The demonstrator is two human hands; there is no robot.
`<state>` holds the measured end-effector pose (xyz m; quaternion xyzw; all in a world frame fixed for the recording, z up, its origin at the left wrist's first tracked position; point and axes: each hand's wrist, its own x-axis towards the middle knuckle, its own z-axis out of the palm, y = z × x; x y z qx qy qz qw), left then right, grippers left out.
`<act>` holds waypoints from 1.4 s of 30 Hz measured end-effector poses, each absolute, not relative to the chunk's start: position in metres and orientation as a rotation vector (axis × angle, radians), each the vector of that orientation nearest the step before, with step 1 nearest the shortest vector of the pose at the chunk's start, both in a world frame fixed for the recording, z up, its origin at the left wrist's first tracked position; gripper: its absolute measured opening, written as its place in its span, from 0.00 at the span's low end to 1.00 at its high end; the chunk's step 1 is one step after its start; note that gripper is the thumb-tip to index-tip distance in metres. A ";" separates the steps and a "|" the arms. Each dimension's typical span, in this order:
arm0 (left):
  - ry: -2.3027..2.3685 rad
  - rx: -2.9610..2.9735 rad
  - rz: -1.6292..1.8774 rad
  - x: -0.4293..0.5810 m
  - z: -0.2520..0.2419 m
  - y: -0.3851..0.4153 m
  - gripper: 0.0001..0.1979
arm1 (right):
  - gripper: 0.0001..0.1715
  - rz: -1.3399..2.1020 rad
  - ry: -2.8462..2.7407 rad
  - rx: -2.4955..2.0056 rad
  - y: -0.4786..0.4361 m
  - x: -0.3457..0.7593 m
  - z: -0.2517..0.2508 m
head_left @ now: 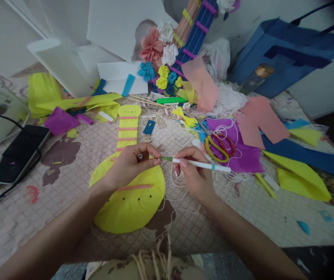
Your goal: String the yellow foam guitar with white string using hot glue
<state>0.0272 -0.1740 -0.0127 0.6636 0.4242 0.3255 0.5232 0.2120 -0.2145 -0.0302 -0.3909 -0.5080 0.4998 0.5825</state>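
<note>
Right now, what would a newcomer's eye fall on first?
Probably the yellow guitar-shaped paper cutout with pink strips, partly hidden by the left hand. Next, the white pen-like tool with a green tip, held in the right hand. Then the multicoloured paper flowers at the back.

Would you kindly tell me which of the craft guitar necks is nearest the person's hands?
The yellow neck, just beyond the left hand; the blue neck and the peach neck are farther back, by the paper flowers.
</note>
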 end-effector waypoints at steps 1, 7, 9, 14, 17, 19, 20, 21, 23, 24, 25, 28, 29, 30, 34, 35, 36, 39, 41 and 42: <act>1.018 1.592 0.777 0.027 -0.013 -0.174 0.07 | 0.05 1.175 -1.189 -0.916 -0.215 0.212 -0.030; 1.021 1.596 0.785 0.027 -0.014 -0.175 0.07 | 0.05 1.174 -1.179 -0.934 -0.215 0.212 -0.031; 1.016 1.595 0.781 0.027 -0.014 -0.174 0.07 | 0.05 1.188 -1.185 -0.930 -0.215 0.212 -0.032; 1.030 1.614 0.762 0.027 -0.013 -0.174 0.08 | 0.05 1.200 -1.198 -0.924 -0.215 0.212 -0.032; 1.029 1.618 0.761 0.027 -0.013 -0.175 0.07 | 0.06 1.194 -1.205 -0.937 -0.215 0.213 -0.032; 1.025 1.620 0.766 0.027 -0.013 -0.175 0.07 | 0.07 1.195 -1.210 -0.942 -0.215 0.213 -0.032; 1.025 1.621 0.767 0.027 -0.013 -0.175 0.07 | 0.07 1.195 -1.211 -0.943 -0.215 0.213 -0.033; 1.026 1.622 0.769 0.027 -0.013 -0.175 0.07 | 0.07 1.194 -1.212 -0.943 -0.214 0.214 -0.033; 1.027 1.619 0.769 0.027 -0.013 -0.175 0.07 | 0.07 1.188 -1.217 -0.945 -0.214 0.214 -0.033; 1.023 1.617 0.768 0.027 -0.013 -0.175 0.07 | 0.07 1.183 -1.219 -0.945 -0.214 0.214 -0.033; 1.018 1.616 0.769 0.027 -0.013 -0.175 0.07 | 0.07 1.179 -1.220 -0.946 -0.214 0.214 -0.033; 1.009 1.617 0.773 0.027 -0.014 -0.175 0.07 | 0.06 1.167 -1.218 -0.945 -0.214 0.214 -0.032; 1.008 1.615 0.775 0.027 -0.014 -0.174 0.07 | 0.06 1.166 -1.214 -0.939 -0.214 0.214 -0.033; 1.010 1.612 0.777 0.027 -0.015 -0.174 0.06 | 0.06 1.165 -1.208 -0.927 -0.214 0.214 -0.033; 1.024 1.601 0.779 0.026 -0.017 -0.174 0.07 | 0.05 1.179 -1.159 -0.898 -0.212 0.214 -0.035; 1.029 1.604 0.775 0.026 -0.017 -0.173 0.07 | 0.05 1.182 -1.143 -0.904 -0.211 0.215 -0.035; 1.035 1.613 0.775 0.025 -0.017 -0.173 0.07 | 0.05 1.184 -1.128 -0.912 -0.211 0.215 -0.035; 1.089 1.687 0.796 0.022 -0.019 -0.169 0.06 | 0.05 1.187 -1.093 -0.912 -0.209 0.215 -0.036; 1.188 1.760 0.846 0.018 -0.020 -0.162 0.04 | 0.04 1.188 -1.074 -0.900 -0.208 0.215 -0.036; 1.247 1.799 0.872 0.016 -0.021 -0.157 0.04 | 0.04 1.190 -1.065 -0.897 -0.207 0.216 -0.036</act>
